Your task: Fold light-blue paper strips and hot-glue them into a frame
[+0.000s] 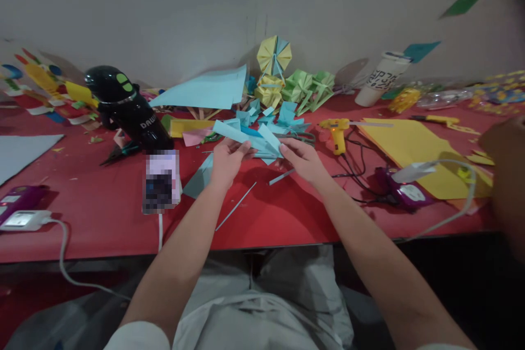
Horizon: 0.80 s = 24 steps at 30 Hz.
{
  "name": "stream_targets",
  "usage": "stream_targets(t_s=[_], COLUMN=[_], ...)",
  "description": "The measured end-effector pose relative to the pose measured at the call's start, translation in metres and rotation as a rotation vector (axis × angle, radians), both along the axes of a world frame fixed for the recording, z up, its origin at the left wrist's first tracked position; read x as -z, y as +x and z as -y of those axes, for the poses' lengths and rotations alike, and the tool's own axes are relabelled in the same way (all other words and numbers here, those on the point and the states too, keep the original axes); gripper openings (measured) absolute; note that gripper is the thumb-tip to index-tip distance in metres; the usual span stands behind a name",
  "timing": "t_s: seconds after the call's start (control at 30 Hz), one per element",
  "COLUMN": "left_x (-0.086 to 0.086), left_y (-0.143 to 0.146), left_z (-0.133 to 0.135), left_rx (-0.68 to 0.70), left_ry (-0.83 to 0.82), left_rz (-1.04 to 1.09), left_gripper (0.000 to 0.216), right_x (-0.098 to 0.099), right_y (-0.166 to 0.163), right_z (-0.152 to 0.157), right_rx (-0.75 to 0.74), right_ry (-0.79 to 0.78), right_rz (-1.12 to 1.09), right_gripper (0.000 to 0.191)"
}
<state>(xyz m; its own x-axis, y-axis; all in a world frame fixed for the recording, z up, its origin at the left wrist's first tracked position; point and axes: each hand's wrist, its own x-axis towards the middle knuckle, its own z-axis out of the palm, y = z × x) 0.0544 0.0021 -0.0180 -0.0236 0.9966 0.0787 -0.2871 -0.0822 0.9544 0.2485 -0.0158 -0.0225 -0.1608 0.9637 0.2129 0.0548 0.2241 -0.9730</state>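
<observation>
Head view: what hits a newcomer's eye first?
Dead centre, the left hand and right hand hold light-blue paper over a red tabletop. Behind it, a yellow-and-blue pleated ornament stands near the wall. A glossy black bottle-shaped object is off to the left, a yellow glue gun to the right.

A black bottle (137,112) stands well left of a white tumbler (379,83).

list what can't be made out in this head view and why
All in the head view:
Phone: its picture is hidden by pixelated blocks.
Held blue paper: its far side faces away from the camera.
Black bottle: its lettering curves out of sight.
Brown shape: blurred and cut off by the right edge.
</observation>
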Motion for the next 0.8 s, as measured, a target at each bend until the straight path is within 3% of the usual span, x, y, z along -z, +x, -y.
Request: stream_targets(t_s=[0.4, 0.57, 0.8], left_x=[-0.003, 0.002, 0.004], left_y=[0.003, 0.002, 0.000], left_z=[0.002, 0.002, 0.002], left_rx=[0.024, 0.009, 0.008], left_ry=[-0.084, -0.018, 0.010], left_rz=[0.095, -0.062, -0.118], left_gripper=[0.021, 0.027, 0.031], right_x=[0.010, 0.010, 0.006], right_y=[0.001, 0.000, -0.002], right_z=[-0.007, -0.007, -0.005], right_rx=[0.089, 0.097, 0.099], right_ry=[0.036, 0.032, 0.019], right_rz=[-0.011, -0.008, -0.060], right_gripper=[0.042, 0.041, 0.041])
